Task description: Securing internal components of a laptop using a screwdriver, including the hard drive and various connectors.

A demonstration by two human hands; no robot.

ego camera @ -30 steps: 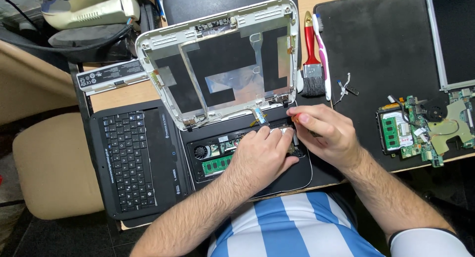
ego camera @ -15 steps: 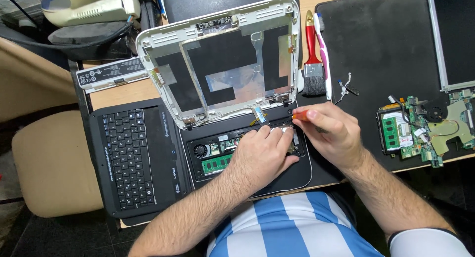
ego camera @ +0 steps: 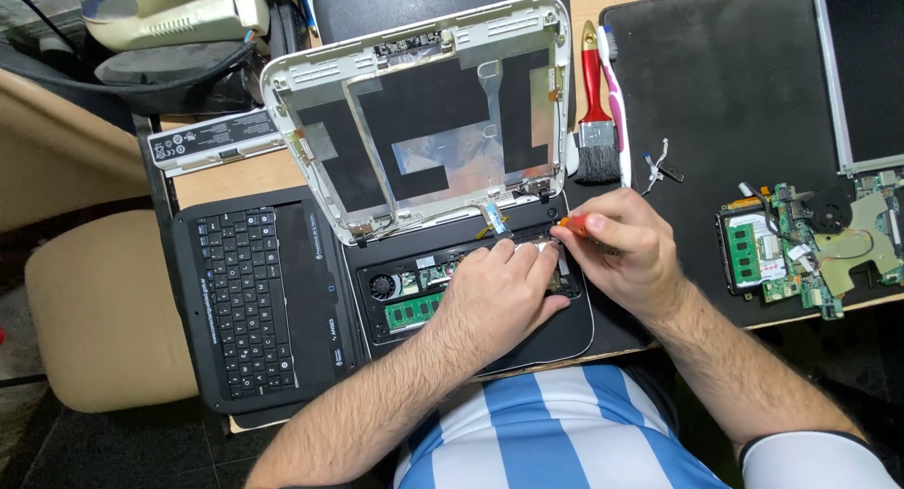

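A person in a blue-and-white striped shirt works over a stripped-down small laptop (ego camera: 471, 291) at the near edge of the desk (ego camera: 226, 174). Little has shifted over the last second: both hands have stayed on the same spot at the right end of the open base, with the right hand (ego camera: 626, 254) turned only slightly, which suggests steady work on one fixing point rather than a move to a new one.

The right hand is clamped on a small screwdriver with an orange handle (ego camera: 574, 224), its tip hidden between the two hands. The left hand (ego camera: 499, 291) lies flat on the exposed base, fingers together and pressing down just beside the tool; it grips nothing that can be seen. Under the left hand's wrist a green memory module (ego camera: 414, 312) and a small fan (ego camera: 381, 287) show in the open bay.

The white lid shell (ego camera: 424, 103), emptied of its screen, stands hinged open behind the hands. A detached black keyboard panel (ego camera: 250, 296) lies toward the desk's left edge, a red-handled brush (ego camera: 593, 103) just right of the lid, and a bare green circuit board (ego camera: 800, 254) near the right edge on a black mat (ego camera: 725, 84).
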